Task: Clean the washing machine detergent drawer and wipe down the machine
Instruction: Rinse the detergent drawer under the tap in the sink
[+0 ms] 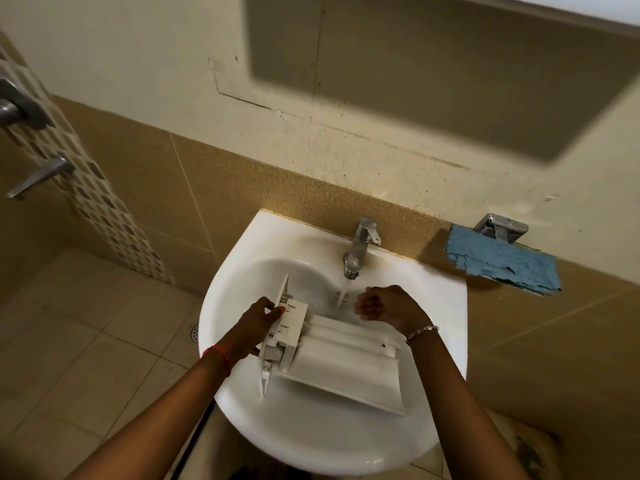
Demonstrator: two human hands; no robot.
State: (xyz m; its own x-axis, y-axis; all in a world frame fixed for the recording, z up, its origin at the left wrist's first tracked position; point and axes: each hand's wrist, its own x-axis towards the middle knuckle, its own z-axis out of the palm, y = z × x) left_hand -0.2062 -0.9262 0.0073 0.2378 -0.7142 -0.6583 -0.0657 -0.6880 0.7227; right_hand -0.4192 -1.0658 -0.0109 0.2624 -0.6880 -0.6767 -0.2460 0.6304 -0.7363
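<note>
While water runs from the tap (360, 247), head view: the drawer (332, 362) lies in the sink (311, 445), long axis 10 to 4 o'clock. Your left hand (261, 315) grips its 10 o'clock end. Your right hand (384, 306), loosely curled and holding nothing, sits at the drawer's 1 o'clock, nearer the stream.

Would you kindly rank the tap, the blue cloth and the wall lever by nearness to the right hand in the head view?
1. The tap, just beyond the right hand.
2. The blue cloth, farther right, against the wall.
3. The wall lever, far left.
</note>
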